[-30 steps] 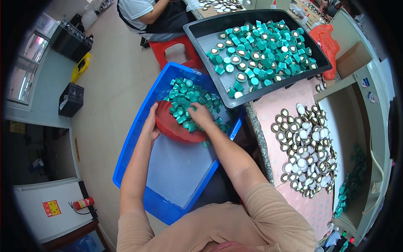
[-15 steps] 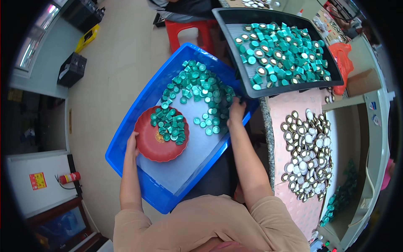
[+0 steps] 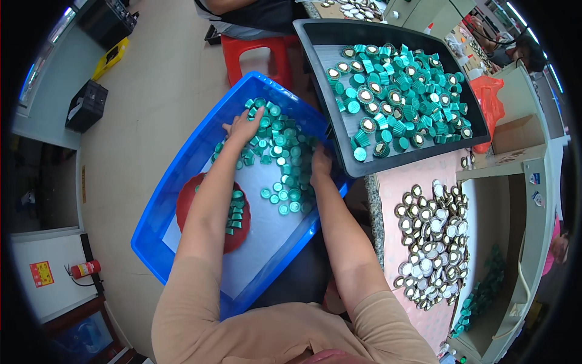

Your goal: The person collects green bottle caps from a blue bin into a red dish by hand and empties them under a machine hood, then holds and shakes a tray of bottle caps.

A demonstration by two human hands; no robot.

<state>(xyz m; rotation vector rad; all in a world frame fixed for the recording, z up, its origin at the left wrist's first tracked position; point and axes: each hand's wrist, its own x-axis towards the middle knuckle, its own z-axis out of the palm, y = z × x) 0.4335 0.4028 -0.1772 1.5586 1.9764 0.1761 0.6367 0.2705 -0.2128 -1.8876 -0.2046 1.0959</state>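
A deep blue plastic tub (image 3: 193,137) stands tilted in front of me, holding many small green fluted caps (image 3: 295,176) on its pale bottom. My left hand (image 3: 245,127) reaches to the tub's far left part, open, fingers spread over the caps. Along the right wall my right hand (image 3: 321,165) rests beside the heap, seemingly open with its fingers partly hidden. A red scalloped dish (image 3: 237,239) with green caps in it sits inside the tub at the left. My left forearm crosses above the dish and covers much of it.
A black tray (image 3: 412,145) of green caps with pale centres stands at the upper right. Below it, silver and dark round discs (image 3: 433,242) are heaped on a pink-covered table (image 3: 391,188). Behind the tub is a red stool (image 3: 229,60), with a seated person.
My left hand has let go of the red dish's rim and moved up to the far caps. My right hand stays by the right wall. The whole view has shifted slightly.
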